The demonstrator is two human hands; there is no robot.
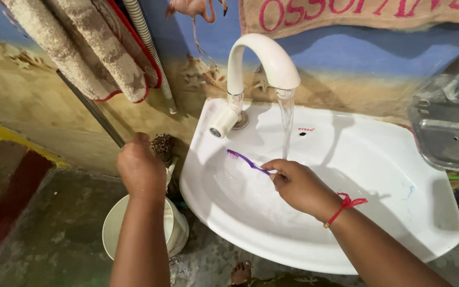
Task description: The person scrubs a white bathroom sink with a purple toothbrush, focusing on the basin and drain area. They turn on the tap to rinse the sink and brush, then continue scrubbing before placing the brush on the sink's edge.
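Note:
My right hand (299, 186), with a red thread around its wrist, holds a purple toothbrush (246, 159) over the white wash basin (378, 159), bristles pointing left. Water runs from the white curved tap (261, 64) in a thin stream (286, 125) just past the toothbrush handle. My left hand (140, 169) is a closed fist to the left of the basin, outside its rim, above a white bucket (113, 226). I cannot see anything in that fist.
A brown and red towel (88, 48) hangs on the painted wall at upper left, beside a striped hose (152, 53). A metal soap holder (450, 122) is fixed at the right. A bare foot (241, 273) shows on the concrete floor below the basin.

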